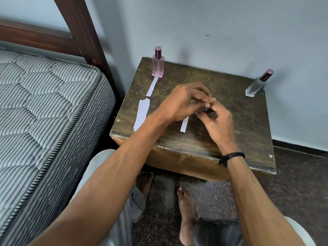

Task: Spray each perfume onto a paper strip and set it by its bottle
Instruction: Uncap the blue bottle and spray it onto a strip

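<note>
Both hands are together over the middle of the wooden table [230, 139]. The right hand [215, 118] grips a small dark bottle [204, 109], mostly hidden, and the left hand [181, 102] pinches its top. The pink perfume bottle [157, 65] has its strip [152, 87] laid at its base, while the clear bottle [256, 86] waits without one. A loose strip [184, 124] lies just below the left hand. The risk is that spray fired this low could drift onto the spare strips [141, 114] and taint them.

Worn wood table [230, 139] — glossy glass bottles [157, 65]
</note>
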Tool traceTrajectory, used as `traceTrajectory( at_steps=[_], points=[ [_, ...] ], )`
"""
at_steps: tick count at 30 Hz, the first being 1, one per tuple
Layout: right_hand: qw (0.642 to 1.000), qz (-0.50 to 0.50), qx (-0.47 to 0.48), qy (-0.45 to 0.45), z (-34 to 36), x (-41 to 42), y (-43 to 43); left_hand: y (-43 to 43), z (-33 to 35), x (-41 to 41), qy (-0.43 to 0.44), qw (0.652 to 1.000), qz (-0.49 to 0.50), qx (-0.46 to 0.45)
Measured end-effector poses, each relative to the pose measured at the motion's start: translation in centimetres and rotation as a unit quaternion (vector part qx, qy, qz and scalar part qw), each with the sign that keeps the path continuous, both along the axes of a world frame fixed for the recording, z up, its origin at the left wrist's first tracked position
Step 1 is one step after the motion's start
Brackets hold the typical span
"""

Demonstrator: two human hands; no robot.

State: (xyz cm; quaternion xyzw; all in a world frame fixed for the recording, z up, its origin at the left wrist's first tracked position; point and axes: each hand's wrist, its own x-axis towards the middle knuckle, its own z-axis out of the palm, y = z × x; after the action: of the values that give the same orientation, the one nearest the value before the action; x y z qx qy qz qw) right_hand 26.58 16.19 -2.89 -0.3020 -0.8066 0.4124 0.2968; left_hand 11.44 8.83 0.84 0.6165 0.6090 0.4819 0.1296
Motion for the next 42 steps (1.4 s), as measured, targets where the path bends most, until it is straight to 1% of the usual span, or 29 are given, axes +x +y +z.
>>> traceTrajectory(
  at_steps=[9,12,14,16,18,20,23,26,29,33,37,42],
  points=[
    [1.0,-0.006,0.003,-0.006,0.1,0.1,0.0,0.0,-0.5,-0.1,-0.01,1.0,-0.009,0.002],
    [1.0,-0.011,0.0,-0.005,0.2,0.0,0.0,-0.2,-0.1,-0.4,-0.049,0.998,-0.033,-0.023],
    [1.0,-0.023,0.0,-0.007,0.2,-0.1,0.1,-0.4,0.4,-0.8,-0.103,0.993,-0.048,-0.027],
    [0.999,-0.037,-0.009,-0.003,0.1,0.0,0.2,-0.4,1.0,-1.6,-0.13,0.991,-0.019,-0.022],
    [0.999,-0.046,-0.025,0.003,0.2,-0.1,0.2,-0.3,1.1,-2.7,-0.103,0.992,0.058,-0.041],
    [0.998,-0.051,-0.027,0.002,0.3,-0.1,0.0,-0.3,0.8,-3.6,-0.055,0.984,0.133,-0.104],
    [0.998,-0.054,-0.016,-0.008,0.6,-0.1,-0.2,-0.3,-0.2,-3.9,-0.001,0.963,0.183,-0.197],
    [0.999,-0.05,-0.011,-0.01,0.8,0.0,-0.4,-0.3,-0.7,-3.6,0.01,0.955,0.171,-0.24],
    [0.999,-0.048,-0.015,0.001,0.9,0.2,-0.7,-0.1,-0.9,-3.3,0.046,0.949,0.15,-0.274],
    [0.998,-0.056,-0.022,0.023,0.8,0.4,-1.0,0.1,-1.1,-3.2,0.085,0.95,0.142,-0.266],
    [0.99,-0.124,-0.046,0.051,0.7,0.7,-1.7,0.2,-1.5,-2.9,0.103,0.951,0.142,-0.255],
    [0.952,-0.248,-0.139,0.113,1.0,1.7,-3.9,0.1,-1.5,-2.7,0.113,0.952,0.138,-0.248]
  ],
)
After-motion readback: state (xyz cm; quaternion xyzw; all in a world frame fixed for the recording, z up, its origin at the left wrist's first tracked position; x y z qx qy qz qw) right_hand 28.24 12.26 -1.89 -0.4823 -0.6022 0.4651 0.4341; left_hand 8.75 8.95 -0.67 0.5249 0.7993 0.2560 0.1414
